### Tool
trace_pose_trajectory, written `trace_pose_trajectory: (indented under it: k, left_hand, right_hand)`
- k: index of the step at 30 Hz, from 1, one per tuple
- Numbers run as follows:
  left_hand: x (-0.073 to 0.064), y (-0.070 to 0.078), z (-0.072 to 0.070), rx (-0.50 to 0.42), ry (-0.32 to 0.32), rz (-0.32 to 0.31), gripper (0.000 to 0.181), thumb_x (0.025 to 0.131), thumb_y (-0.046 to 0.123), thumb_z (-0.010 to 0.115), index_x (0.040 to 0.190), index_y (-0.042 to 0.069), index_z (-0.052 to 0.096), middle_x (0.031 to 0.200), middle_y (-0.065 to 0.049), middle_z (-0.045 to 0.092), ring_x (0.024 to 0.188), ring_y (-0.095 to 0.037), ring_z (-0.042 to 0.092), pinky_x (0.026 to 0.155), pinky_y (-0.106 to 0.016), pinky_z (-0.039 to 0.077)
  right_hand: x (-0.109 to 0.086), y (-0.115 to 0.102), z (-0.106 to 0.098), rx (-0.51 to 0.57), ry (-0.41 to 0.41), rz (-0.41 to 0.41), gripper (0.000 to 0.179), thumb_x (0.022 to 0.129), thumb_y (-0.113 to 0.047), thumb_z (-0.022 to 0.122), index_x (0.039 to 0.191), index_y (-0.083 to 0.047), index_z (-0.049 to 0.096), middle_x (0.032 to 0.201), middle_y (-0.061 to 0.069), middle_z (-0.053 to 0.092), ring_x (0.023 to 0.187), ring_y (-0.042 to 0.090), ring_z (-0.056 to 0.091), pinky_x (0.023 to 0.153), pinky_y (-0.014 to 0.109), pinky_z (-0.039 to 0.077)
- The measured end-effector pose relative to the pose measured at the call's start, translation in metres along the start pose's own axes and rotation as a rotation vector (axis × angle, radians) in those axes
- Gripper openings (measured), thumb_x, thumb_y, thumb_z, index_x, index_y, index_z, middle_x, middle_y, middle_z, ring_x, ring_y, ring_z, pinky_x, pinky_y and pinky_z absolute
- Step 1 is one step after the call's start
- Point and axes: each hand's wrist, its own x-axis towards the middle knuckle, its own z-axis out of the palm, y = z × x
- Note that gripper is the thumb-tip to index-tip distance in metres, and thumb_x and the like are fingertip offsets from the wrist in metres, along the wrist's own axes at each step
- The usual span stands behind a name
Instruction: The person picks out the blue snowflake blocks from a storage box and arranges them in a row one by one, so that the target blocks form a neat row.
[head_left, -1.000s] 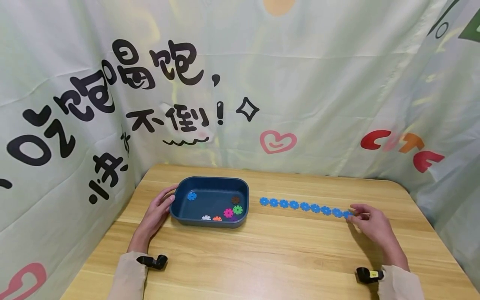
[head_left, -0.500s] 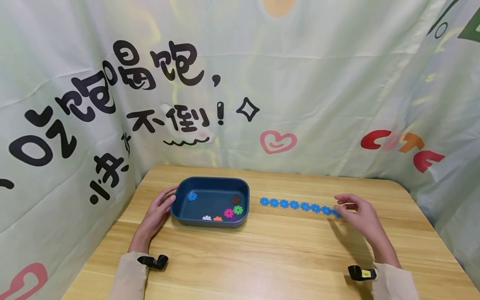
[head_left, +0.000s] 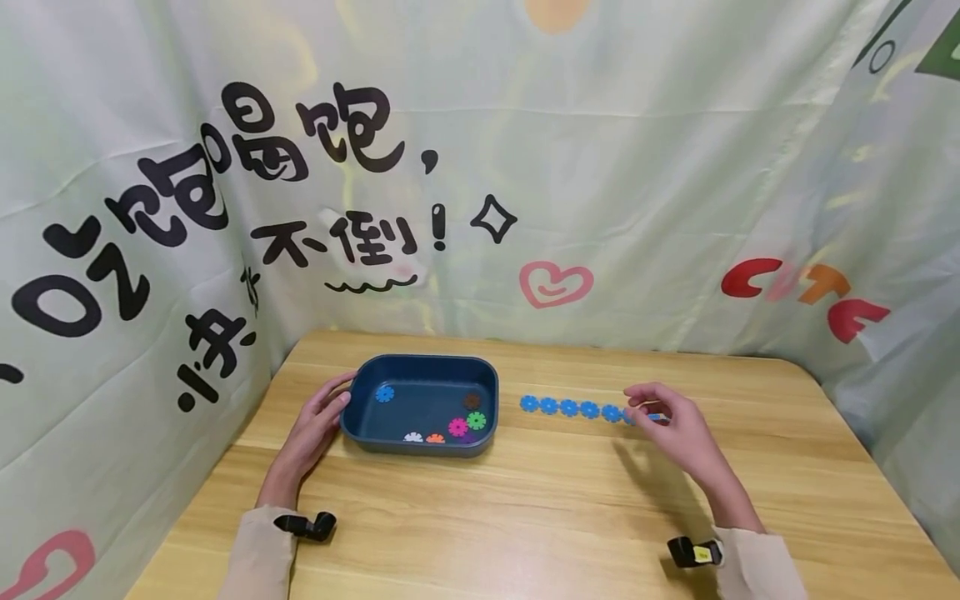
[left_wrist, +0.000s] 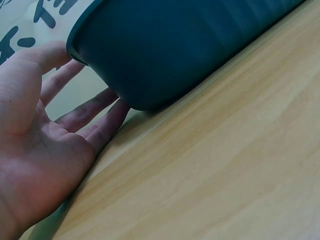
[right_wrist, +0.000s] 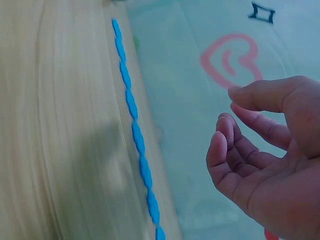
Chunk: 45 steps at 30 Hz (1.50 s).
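My left hand rests at the left end of a dark blue tray. In the left wrist view its thumb is at the rim and its fairly straight fingers touch the outer wall. A row of blue snowflake discs lies on the table right of the tray, edge to edge. My right hand hovers over the right part of this row, covering some discs in the head view. In the right wrist view its fingers are loosely bent, with nothing between thumb and fingertips.
Inside the tray lie a blue disc, a brown disc, a green disc, a pink disc and several others near the front wall. A printed curtain hangs behind the wooden table.
My right hand has moved left along the blue row, from its right end to above its right part. The left hand and the tray have stayed in place.
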Motion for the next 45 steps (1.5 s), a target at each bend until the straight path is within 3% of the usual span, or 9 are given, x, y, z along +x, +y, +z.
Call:
trace_pose_trajectory:
  k: [14, 28, 36, 45]
  left_hand:
    - [-0.002, 0.001, -0.002, 0.0, 0.002, -0.008, 0.053, 0.108, 0.031, 0.055, 0.155, 0.012, 0.043, 0.157, -0.013, 0.04, 0.134, -0.023, 0.046, 0.099, -0.022, 0.048]
    - [-0.002, 0.0, -0.003, 0.002, 0.008, -0.01, 0.053, 0.107, 0.032, 0.056, 0.155, 0.012, 0.044, 0.157, -0.014, 0.039, 0.134, -0.022, 0.046, 0.099, -0.022, 0.047]
    - [0.0, 0.0, -0.001, -0.019, 0.008, -0.009, 0.052, 0.108, 0.028, 0.056, 0.155, 0.008, 0.043, 0.157, -0.015, 0.039, 0.132, -0.019, 0.047, 0.099, -0.022, 0.048]
    - [-0.001, 0.001, 0.0, -0.012, 0.014, -0.021, 0.053, 0.108, 0.029, 0.055, 0.155, 0.009, 0.043, 0.159, -0.015, 0.036, 0.136, -0.023, 0.042, 0.098, -0.021, 0.048]
  right_hand:
    - [0.001, -0.034, 0.049, 0.048, -0.03, -0.086, 0.024, 0.095, -0.004, 0.073, 0.119, -0.007, 0.069, 0.098, 0.003, 0.069, 0.09, 0.018, 0.065, 0.073, 0.03, 0.058]
    - [0.015, -0.077, 0.108, 0.155, -0.118, -0.258, 0.027, 0.091, 0.002, 0.074, 0.117, -0.003, 0.068, 0.099, 0.011, 0.068, 0.089, 0.019, 0.067, 0.077, 0.036, 0.06]
    - [0.027, -0.098, 0.138, 0.225, -0.189, -0.259, 0.027, 0.094, -0.002, 0.073, 0.119, -0.009, 0.068, 0.103, 0.012, 0.066, 0.092, 0.019, 0.065, 0.079, 0.036, 0.059]
    - [0.045, -0.118, 0.166, 0.26, -0.254, -0.278, 0.027, 0.096, -0.006, 0.071, 0.123, -0.008, 0.067, 0.107, 0.015, 0.064, 0.093, 0.019, 0.063, 0.08, 0.034, 0.057]
